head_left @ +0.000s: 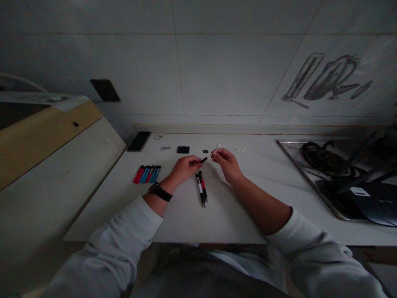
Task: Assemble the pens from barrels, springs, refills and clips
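My left hand (187,166), with a dark watch on its wrist, pinches a short black pen part (204,159) that points up and right. Just to the right, my right hand (227,162) grips a thin whitish stick (215,151), perhaps a pen refill, between thumb and fingers. A small gap separates the two pieces. Below my hands lie a white-and-black pen (200,190) and a red-and-black pen (203,186), side by side. Left of my left hand rests a row of red and blue pen barrels (147,174).
Along the back lie small springs (166,147), black sleeves (182,149), tiny black pieces (205,151), small white pieces (239,149) and a ring (159,137). A phone (139,141) lies at the back left. A gas stove (325,161) stands right, a pale panel (52,153) left.
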A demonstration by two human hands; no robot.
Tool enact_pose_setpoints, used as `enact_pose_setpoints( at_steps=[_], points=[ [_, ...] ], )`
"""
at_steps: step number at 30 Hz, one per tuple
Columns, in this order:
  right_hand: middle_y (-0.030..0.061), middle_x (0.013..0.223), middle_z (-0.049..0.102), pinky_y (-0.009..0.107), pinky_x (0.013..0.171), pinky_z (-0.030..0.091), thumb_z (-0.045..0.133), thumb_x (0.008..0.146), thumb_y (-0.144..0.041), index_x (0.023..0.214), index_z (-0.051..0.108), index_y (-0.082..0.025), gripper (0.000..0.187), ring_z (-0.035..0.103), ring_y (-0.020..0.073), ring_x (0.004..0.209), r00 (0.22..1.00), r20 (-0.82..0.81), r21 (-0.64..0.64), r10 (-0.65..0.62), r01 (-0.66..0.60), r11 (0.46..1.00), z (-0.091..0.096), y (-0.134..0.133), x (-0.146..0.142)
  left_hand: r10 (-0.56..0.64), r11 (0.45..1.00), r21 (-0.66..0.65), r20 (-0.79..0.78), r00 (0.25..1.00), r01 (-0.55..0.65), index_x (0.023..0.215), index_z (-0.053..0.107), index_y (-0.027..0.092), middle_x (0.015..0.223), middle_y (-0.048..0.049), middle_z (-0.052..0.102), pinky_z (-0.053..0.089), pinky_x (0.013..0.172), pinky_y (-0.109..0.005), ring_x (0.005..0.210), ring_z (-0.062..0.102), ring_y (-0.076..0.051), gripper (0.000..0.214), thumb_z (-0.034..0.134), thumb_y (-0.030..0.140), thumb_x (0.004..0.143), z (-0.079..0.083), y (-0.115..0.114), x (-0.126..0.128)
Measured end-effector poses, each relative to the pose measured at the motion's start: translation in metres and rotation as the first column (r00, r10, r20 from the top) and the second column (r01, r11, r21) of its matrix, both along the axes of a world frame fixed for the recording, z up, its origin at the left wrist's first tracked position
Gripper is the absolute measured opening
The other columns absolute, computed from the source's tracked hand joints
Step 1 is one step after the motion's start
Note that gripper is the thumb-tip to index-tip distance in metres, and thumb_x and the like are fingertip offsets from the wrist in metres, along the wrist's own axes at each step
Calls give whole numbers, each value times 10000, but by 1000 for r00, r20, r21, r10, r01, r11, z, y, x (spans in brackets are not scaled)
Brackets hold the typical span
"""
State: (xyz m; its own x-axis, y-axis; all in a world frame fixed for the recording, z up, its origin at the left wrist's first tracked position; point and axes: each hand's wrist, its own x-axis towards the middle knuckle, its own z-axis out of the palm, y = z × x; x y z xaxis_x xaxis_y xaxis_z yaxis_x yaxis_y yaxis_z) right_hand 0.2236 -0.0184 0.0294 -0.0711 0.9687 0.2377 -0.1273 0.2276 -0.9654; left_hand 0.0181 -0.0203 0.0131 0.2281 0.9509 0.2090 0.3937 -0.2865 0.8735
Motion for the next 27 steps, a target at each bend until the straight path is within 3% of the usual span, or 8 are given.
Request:
enact_pose_setpoints(
  at_steps=[5,12,15,17,20,22,24,27],
  points=[
    [29,1049,683,344,885,564,704,844,-548,896,555,-250,337,660,164,943,990,-103,2,-96,97,995,11,11,19,21,1000,7,-33,999,-21,968,766,194,992,-55,786,540,839,-332,885,707,-201,184,723,335,857,-3,4,-4],
    [18,911,670,344,817,586,659,821,-578,901,481,-259,374,674,161,830,970,-1,-94,-243,242,966,4,49,64,51,999,-7,-7,999,-51,1008,755,193,996,-63,782,544,831,-338,885,705,-200,226,739,349,846,-6,5,-5],
    [19,844,667,321,721,572,626,842,-576,905,516,-245,354,652,152,713,945,188,-130,-267,294,947,-8,60,75,51,999,2,-32,998,-51,1016,757,201,1004,-58,782,543,827,-335,889,704,-200,225,727,356,856,-8,6,-6],
    [37,827,688,313,708,552,596,884,-510,918,582,-225,288,644,158,693,855,438,-77,-276,342,937,-14,63,78,44,999,8,-39,998,-43,1015,758,203,1000,-52,782,542,824,-329,889,704,-199,226,721,363,859,-10,7,-7],
    [90,930,747,322,816,521,576,915,-344,961,696,-202,191,679,197,842,557,772,118,-306,348,930,-19,64,75,35,999,17,-35,999,-34,1008,757,202,985,-47,781,541,815,-323,879,706,-197,231,722,374,857,-12,8,-7],
    [114,1011,764,321,865,498,571,923,-283,1001,740,-200,203,688,219,935,391,868,184,-307,321,929,-20,65,71,31,999,16,-36,999,-31,1006,756,201,984,-49,781,542,808,-322,878,707,-198,234,724,376,854,-12,8,-7],
    [131,1042,771,315,868,492,569,936,-269,1040,758,-194,229,694,229,960,317,902,189,-293,322,928,-20,68,67,28,1000,11,-40,999,-28,1005,756,201,984,-54,782,544,800,-321,874,708,-198,236,725,380,854,-11,7,-6],
    [143,1070,774,319,867,493,562,957,-280,1072,767,-185,254,698,240,972,289,913,194,-289,316,929,-19,71,64,24,1000,4,-46,999,-24,1000,756,202,973,-54,780,547,796,-322,859,705,-196,235,722,384,856,-11,7,-6]
  ],
)
